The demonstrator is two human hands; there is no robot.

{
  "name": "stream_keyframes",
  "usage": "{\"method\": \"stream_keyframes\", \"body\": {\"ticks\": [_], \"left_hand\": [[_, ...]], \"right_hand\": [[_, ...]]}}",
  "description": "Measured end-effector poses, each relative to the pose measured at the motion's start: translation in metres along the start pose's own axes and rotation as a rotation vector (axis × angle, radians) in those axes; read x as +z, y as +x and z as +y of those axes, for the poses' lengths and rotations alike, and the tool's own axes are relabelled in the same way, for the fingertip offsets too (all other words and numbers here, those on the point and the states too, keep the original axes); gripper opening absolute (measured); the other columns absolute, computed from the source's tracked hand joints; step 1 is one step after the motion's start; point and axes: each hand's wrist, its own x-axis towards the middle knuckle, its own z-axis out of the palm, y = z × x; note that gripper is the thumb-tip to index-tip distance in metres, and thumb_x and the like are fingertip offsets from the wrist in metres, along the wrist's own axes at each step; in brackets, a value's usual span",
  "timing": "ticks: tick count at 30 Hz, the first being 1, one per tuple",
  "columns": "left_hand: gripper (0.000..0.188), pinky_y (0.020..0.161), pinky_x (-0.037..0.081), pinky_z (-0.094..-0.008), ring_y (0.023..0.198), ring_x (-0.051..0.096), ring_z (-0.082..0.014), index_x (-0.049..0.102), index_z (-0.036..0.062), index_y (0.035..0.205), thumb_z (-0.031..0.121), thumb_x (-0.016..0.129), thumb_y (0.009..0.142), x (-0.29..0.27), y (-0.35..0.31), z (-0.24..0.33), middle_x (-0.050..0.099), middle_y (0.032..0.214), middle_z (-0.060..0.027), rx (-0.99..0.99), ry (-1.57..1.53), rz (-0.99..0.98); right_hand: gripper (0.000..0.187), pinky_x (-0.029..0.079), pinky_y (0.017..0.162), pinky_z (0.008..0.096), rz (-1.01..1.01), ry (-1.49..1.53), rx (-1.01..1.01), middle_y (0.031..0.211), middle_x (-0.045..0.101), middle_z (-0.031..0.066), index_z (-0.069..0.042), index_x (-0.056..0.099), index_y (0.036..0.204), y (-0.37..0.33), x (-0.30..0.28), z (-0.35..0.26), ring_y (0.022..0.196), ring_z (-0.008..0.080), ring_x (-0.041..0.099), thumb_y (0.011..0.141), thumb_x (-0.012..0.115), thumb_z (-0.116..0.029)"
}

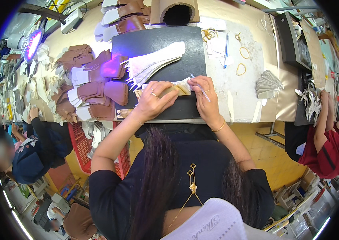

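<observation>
My left hand [156, 98], a ring on one finger, is closed on a small pale and tan piece of material [183, 89], thumb and fingers pressing it over the black mat [169, 112]. My right hand [206, 98] grips a thin, light pen-like stick [202, 90] slanting across its fingers, close to the right end of that piece. Whether the stick's tip touches the material cannot be made out. Just beyond my hands, a fanned stack of whitish fringed strips [157, 60] lies on the mat.
Brown and white cut pieces [97, 92] lie stacked at left, under a lit lamp [31, 44]. Rubber bands [241, 69], a blue pen [226, 50] and fanned grey pieces [269, 85] lie at right. A red basket [82, 150] stands below the table edge. People work on both sides.
</observation>
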Motion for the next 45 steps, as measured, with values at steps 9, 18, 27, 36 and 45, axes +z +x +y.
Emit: {"method": "stream_keyframes", "body": {"ticks": [9,18,27,36,45], "left_hand": [[0.046,0.080,0.057,-0.0365,0.094,0.067,-0.0259,0.068,0.0041,0.112,-0.001,0.085,0.070,-0.112,0.044,0.052,0.065,0.111,-0.0128,-0.201,0.099,0.386],[0.021,0.081,0.053,-0.0402,0.096,0.066,-0.0291,0.071,0.0072,0.102,0.014,0.076,0.083,-0.050,0.077,-0.030,0.068,0.113,-0.0116,-0.340,0.094,-0.078],[0.021,0.085,0.050,-0.0392,0.101,0.064,-0.0261,0.075,0.0094,0.101,0.019,0.078,0.081,0.002,0.033,0.005,0.070,0.116,-0.0096,-0.090,0.091,-0.178],[0.023,0.083,0.047,-0.0368,0.101,0.062,-0.0226,0.074,0.0101,0.103,0.022,0.075,0.083,0.026,0.014,0.012,0.070,0.121,-0.0075,-0.143,0.152,-0.150],[0.023,0.081,0.047,-0.0362,0.097,0.063,-0.0222,0.073,0.0094,0.103,0.022,0.073,0.084,0.029,0.015,0.013,0.070,0.121,-0.0096,-0.100,0.195,-0.163]], "right_hand": [[0.014,0.054,0.078,0.0356,0.014,-0.036,-0.023,0.105,0.061,0.0153,-0.002,0.063,0.112,0.001,0.002,-0.001,0.089,0.0302,0.064,0.101,0.055,-0.007],[0.027,0.056,0.087,0.0347,0.079,0.382,0.139,0.107,0.059,0.0116,0.002,0.057,0.116,0.001,-0.007,-0.008,0.105,0.0258,0.068,0.109,0.042,-0.019],[0.035,0.052,0.091,0.0351,0.210,0.270,0.136,0.111,0.059,0.0122,0.002,0.054,0.117,0.003,-0.040,-0.007,0.105,0.0247,0.069,0.110,0.037,-0.028],[0.034,0.050,0.089,0.0326,0.163,0.292,0.116,0.110,0.059,0.0103,0.001,0.056,0.116,0.004,-0.033,-0.012,0.101,0.0212,0.068,0.110,0.038,-0.027],[0.031,0.051,0.087,0.0318,0.130,0.197,0.146,0.103,0.067,0.0106,0.002,0.063,0.110,0.005,-0.038,-0.009,0.098,0.0190,0.067,0.108,0.045,-0.024]]}}
